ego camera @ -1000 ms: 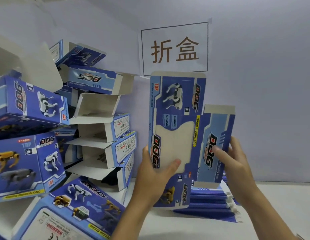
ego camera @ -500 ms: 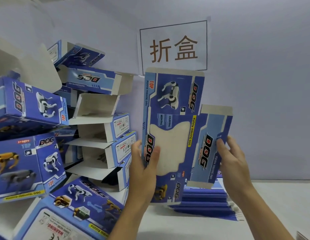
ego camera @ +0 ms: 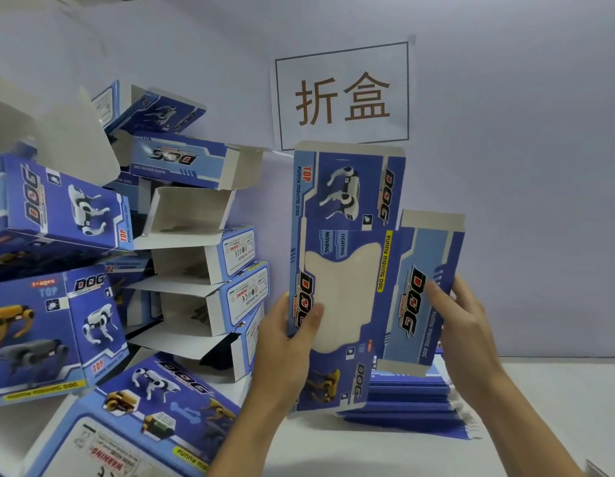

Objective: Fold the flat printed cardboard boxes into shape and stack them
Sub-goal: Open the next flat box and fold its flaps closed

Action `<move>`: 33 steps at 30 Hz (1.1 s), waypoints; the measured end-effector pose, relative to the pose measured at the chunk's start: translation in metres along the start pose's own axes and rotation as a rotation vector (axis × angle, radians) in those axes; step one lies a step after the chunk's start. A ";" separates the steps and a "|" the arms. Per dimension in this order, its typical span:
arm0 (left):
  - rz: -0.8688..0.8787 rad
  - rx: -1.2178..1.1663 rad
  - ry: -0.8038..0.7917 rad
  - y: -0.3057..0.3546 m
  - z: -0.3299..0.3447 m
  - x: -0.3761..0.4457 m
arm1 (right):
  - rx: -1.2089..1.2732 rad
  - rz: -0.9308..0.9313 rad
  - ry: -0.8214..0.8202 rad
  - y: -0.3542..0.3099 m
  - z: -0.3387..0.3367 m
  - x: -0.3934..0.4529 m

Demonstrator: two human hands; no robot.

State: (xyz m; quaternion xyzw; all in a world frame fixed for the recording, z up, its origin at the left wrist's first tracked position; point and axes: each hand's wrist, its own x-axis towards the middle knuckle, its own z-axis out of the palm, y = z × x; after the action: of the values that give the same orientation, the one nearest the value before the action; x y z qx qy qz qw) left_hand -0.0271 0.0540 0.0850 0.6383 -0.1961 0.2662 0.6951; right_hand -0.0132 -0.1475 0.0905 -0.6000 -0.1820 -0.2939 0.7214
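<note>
Flat box [ego camera: 347, 270] up on end between both hands, printed face toward the camera! Left hand [ego camera: 285, 346] grips its left edge, thumb [ego camera: 311, 320] pressed across the "DOG" lettering beside the pale window. Right hand [ego camera: 466, 330] pinches the narrow side panel [ego camera: 421, 290], fingertips [ego camera: 433, 290] over the front, that panel angled off the main face. Just behind the box's lower edge, a stack of flat blanks [ego camera: 412, 407] lies on the white table [ego camera: 540, 425]. Left of the box, folded boxes [ego camera: 196, 277] heap up high, several with open ends. Above the box, a paper sign [ego camera: 342, 98] on the wall.
</note>
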 end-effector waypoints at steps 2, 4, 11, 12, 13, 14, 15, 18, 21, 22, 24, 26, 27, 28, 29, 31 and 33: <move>0.009 0.015 0.020 0.000 0.000 0.002 | -0.003 0.020 0.031 0.002 -0.003 0.002; 0.078 0.009 0.087 0.001 0.003 0.003 | -0.034 0.055 0.076 -0.005 0.000 0.001; 0.501 0.361 0.090 -0.001 -0.004 0.004 | 0.373 0.437 -0.091 -0.036 -0.022 0.001; 0.515 0.452 0.072 -0.005 -0.005 0.003 | 0.471 0.485 -0.156 -0.040 -0.025 -0.002; 0.504 0.515 0.044 -0.009 -0.006 0.002 | 0.546 0.496 -0.213 -0.039 -0.028 -0.003; 0.474 0.551 0.013 -0.013 -0.006 0.000 | 0.579 0.506 -0.246 -0.039 -0.030 -0.005; 0.436 0.580 -0.023 -0.017 -0.007 0.000 | 0.585 0.502 -0.271 -0.041 -0.032 -0.007; 0.251 0.800 -0.227 -0.028 -0.011 0.001 | 0.587 0.445 -0.343 -0.037 -0.034 -0.008; 0.007 0.853 -0.404 -0.032 -0.007 -0.001 | 0.457 0.443 -0.415 -0.029 -0.033 -0.003; -0.025 0.795 -0.397 -0.031 -0.003 -0.002 | 0.402 0.447 -0.412 -0.028 -0.030 -0.002; -0.009 0.682 -0.300 -0.026 0.008 -0.006 | 0.295 0.427 -0.397 -0.025 -0.020 -0.001; -0.005 0.577 -0.228 -0.022 0.017 -0.008 | 0.200 0.386 -0.407 -0.023 -0.010 -0.001; -0.001 0.557 -0.216 -0.021 0.020 -0.009 | 0.166 0.361 -0.418 -0.022 -0.003 -0.002; 0.010 0.574 -0.209 -0.021 0.021 -0.010 | 0.132 0.335 -0.430 -0.022 0.005 -0.004; 0.013 0.614 -0.205 -0.020 0.022 -0.011 | 0.086 0.310 -0.451 -0.023 0.012 -0.006; -0.002 0.690 -0.207 -0.021 0.019 -0.013 | -0.045 0.261 -0.487 -0.023 0.023 -0.010; -0.007 0.740 -0.221 -0.022 0.017 -0.014 | -0.187 0.216 -0.496 -0.024 0.031 -0.012</move>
State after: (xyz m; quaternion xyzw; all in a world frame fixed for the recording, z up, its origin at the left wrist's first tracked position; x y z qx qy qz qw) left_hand -0.0233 0.0347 0.0610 0.8715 -0.1583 0.2465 0.3932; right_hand -0.0350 -0.1179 0.1080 -0.7333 -0.2602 -0.0752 0.6236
